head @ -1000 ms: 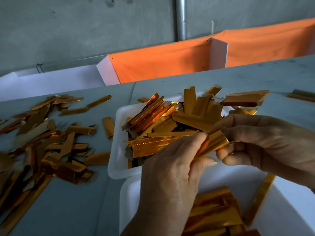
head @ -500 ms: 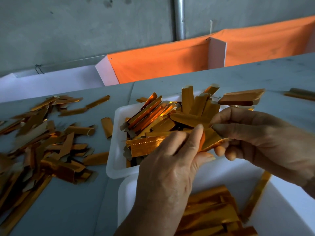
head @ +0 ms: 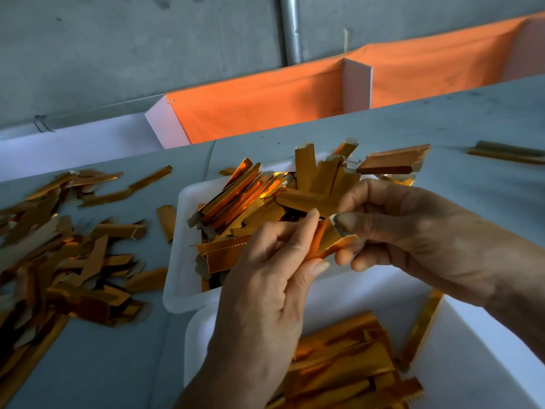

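Right now both hands are on one small folded piece of shiny gold foil card [head: 326,242], held up in the air just in front of the far tray, above the near one's back edge. My left hand [head: 274,278] comes up from below w/ its back to the camera. Its thumb and forefinger pinch the lower left end of the piece, and the other fingers are loosely curled alongside. My right hand [head: 418,237] comes in from the right. Thumb tip and forefinger nip the upper right corner, w/ the remaining fingers curled under the piece's lower edge. So both grips are closed tight on that one piece, nothing else in either hand. The piece sits tilted, left end low and right end higher. Behind it, a white rectangular plastic tray [head: 180,255] is piled w/ long gold foil strips [head: 250,196] lying every which way, some sticking up past the rim. Nearer me is a second white plastic tray [head: 486,364] w/ flatter gold pieces [head: 348,364] stacked inside and one long thin gold strip [head: 421,323] leaning on its inner wall. On the grey tabletop [head: 118,364] to the left there's a loose heap of gold offcuts [head: 67,261], and a couple more gold strips [head: 507,152] lie well apart at far right. At the back: orange cloth [head: 259,104], a grey concrete wall, and a metal pipe [head: 292,28].
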Available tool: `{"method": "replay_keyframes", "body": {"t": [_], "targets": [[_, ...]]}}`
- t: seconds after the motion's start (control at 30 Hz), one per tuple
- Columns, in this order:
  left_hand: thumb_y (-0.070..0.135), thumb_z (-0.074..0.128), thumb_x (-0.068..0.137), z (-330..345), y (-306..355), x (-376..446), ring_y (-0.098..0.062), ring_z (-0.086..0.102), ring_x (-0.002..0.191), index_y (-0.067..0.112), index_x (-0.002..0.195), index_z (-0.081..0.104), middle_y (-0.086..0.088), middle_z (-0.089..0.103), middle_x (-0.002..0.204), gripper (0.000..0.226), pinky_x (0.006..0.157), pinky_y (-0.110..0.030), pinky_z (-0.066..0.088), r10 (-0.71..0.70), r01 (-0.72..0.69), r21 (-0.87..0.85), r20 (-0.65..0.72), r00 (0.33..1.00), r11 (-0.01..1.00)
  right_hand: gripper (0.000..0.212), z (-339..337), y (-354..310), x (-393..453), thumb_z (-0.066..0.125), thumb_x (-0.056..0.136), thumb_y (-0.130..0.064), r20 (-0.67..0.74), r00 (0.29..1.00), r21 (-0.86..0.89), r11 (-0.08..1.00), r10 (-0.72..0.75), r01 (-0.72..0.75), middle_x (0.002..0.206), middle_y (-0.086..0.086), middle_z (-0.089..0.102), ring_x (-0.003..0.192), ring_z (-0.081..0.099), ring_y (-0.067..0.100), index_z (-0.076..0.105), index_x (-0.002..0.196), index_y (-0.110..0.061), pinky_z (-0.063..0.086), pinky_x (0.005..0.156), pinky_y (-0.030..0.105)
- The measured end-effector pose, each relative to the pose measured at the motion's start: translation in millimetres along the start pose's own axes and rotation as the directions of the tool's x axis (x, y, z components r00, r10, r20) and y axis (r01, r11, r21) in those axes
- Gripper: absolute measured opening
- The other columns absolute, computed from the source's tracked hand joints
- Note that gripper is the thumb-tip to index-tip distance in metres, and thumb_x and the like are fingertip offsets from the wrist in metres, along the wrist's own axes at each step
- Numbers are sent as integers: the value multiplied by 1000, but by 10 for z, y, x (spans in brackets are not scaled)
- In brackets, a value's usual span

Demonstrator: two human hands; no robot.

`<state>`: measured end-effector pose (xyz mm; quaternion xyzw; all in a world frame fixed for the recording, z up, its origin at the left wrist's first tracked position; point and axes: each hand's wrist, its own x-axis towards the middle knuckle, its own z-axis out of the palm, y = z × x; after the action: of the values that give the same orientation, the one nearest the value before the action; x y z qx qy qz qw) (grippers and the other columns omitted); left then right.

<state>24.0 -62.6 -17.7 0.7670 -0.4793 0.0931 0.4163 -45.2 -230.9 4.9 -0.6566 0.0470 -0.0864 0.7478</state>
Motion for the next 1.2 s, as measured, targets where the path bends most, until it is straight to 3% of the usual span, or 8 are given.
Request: {"method": "replay_keyframes", "body": {"t": [0.23,0.37,0.6,0.73,0.9,1.0,1.13,1.2], "targets": [[47,66,78,23,-45,-31,8,56,101,48,113,55,24,61,101,37,75,0,40,-143,138,-132,-33,989,982,19,-14,-7,8,65,70,-21,-22,1000,-52,998,-18,17,72,9,70,64,69,19,61,84,-8,53,54,20],[46,65,65,26,-43,-34,-4,59,90,42,96,58,18,60,92,32,68,-5,44,-214,204,-139,-56,975,969,20,-26,-7,16,64,71,-20,-26,999,-91,996,-18,16,71,6,70,65,70,20,60,86,-7,53,55,20],[23,77,72,23,-110,-5,-18,57,100,25,109,64,9,59,104,39,81,-30,52,-207,238,171,-178,962,956,12,-24,101,72,60,89,-19,-205,968,-523,852,-145,17,83,-3,74,82,70,12,69,86,-25,55,77,30],[20,78,71,16,-73,-1,-15,56,104,25,112,66,11,60,107,43,80,-14,44,-210,238,165,-168,963,957,16,36,90,52,57,90,-20,-146,981,-473,880,-126,42,81,-10,72,78,69,5,71,86,-25,54,67,17],[17,81,69,10,-109,11,-27,55,105,21,120,65,3,62,108,54,82,-45,52,-199,246,335,-168,965,909,15,17,106,74,57,91,-20,-255,952,-459,888,-170,35,86,-6,74,83,69,6,71,87,-23,57,77,28],[13,89,55,28,-144,4,-34,58,93,15,111,70,-4,65,96,59,75,-50,54,-245,282,442,-139,959,852,16,21,125,147,57,91,-19,-275,936,-602,798,-218,9,81,-7,72,82,69,6,69,83,-27,57,80,30],[12,93,45,73,-134,13,-33,62,84,13,102,74,-4,67,89,60,68,-51,56,-242,272,483,-124,962,832,12,64,140,363,57,93,-20,-151,931,-872,488,-332,33,90,-9,67,74,59,1,68,91,-23,47,65,6],[13,93,46,109,-122,10,-32,61,85,14,104,73,-3,67,90,61,68,-49,56,-236,261,489,-114,965,833,17,63,172,531,55,95,-23,-88,939,-947,321,-332,25,108,-3,63,91,56,11,65,108,-22,50,76,18]]}}
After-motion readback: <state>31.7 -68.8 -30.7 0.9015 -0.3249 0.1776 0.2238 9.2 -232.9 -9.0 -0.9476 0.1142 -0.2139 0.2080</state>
